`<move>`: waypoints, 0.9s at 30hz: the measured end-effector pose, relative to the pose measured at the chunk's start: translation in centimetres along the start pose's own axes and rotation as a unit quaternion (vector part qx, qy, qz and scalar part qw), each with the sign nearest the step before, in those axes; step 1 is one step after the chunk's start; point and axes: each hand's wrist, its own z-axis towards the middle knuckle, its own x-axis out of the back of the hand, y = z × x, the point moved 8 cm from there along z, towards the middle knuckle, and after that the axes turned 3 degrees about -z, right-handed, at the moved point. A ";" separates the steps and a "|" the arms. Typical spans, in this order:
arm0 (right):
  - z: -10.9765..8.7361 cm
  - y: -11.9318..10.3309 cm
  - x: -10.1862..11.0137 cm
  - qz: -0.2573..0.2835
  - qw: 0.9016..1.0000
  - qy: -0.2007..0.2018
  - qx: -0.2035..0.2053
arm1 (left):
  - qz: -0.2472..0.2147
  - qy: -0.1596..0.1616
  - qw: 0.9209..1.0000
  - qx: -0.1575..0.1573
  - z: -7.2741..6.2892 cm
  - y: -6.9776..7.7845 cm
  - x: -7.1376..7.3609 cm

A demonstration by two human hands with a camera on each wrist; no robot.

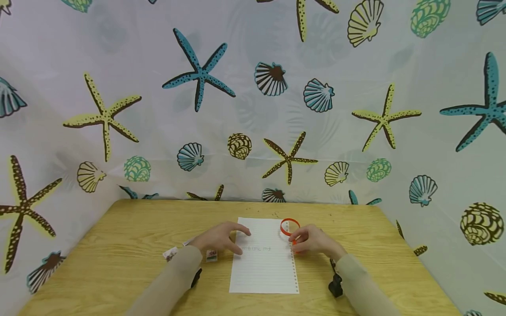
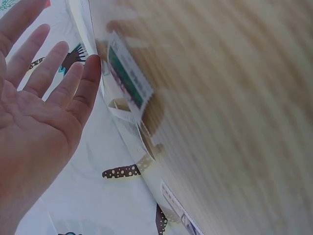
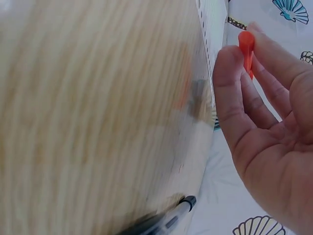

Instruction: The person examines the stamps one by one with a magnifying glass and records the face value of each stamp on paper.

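A red-rimmed magnifying glass (image 1: pixel 290 220) is pinched by its handle between the thumb and fingers of my right hand (image 1: pixel 314 240). Its round lens overlaps the upper right corner of a lined paper sheet (image 1: pixel 262 274). Faint handwriting runs across the middle of that sheet, and punched holes line its right edge. Over the sheet's left edge, my left hand (image 1: pixel 219 238) spreads its thumb and fingers apart and holds nothing. In the right wrist view the red handle (image 3: pixel 246 44) shows end-on between thumb and fingers.
Several postage stamps (image 1: pixel 211 255) lie on the wooden table (image 1: pixel 130 245) around my left hand; one stamp (image 2: pixel 129 73) shows green in the left wrist view. A pen (image 3: pixel 181 211) lies near my right wrist. Shell-patterned cloth (image 1: pixel 237 118) surrounds the table's back and sides.
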 end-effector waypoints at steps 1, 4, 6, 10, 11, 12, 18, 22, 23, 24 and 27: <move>-0.1 0.2 0.1 0.004 1.000 -0.001 -0.002 | 0.003 -0.002 1.000 0.002 0.1 0.1 -0.1; -0.4 0.6 0.4 0.006 1.000 -0.002 -0.002 | 0.003 -0.012 1.000 0.011 0.3 0.1 -0.5; -0.6 0.9 0.6 0.007 1.000 0.000 0.002 | 0.004 -0.015 1.000 0.015 0.4 0.2 -0.6; -1.0 1.3 1.2 0.006 1.000 0.005 0.008 | 0.004 -0.024 1.000 0.018 0.3 0.5 -0.9; -1.1 1.4 1.3 0.004 1.000 0.006 0.008 | 0.002 -0.026 0.999 0.020 0.3 0.5 -0.9; -1.1 1.6 1.4 0.004 1.000 0.006 0.005 | 0.000 -0.029 0.999 0.020 0.3 0.6 -1.0; -1.3 2.5 1.8 0.004 1.000 0.009 -0.020 | 0.009 -0.038 0.999 0.032 0.4 0.2 -1.3; -1.3 2.9 2.0 0.017 0.999 0.009 -0.027 | 0.027 -0.042 0.998 0.032 0.6 0.0 -1.4; -1.3 3.0 2.0 0.022 0.999 0.007 -0.029 | 0.030 -0.044 0.998 0.032 0.7 -0.1 -1.5; -1.2 3.1 2.1 0.026 0.999 0.004 -0.031 | 0.035 -0.045 0.998 0.031 0.8 -0.1 -1.5; -1.2 3.1 2.1 0.027 0.999 -0.007 -0.030 | 0.039 -0.052 0.997 0.030 0.9 -0.2 -1.7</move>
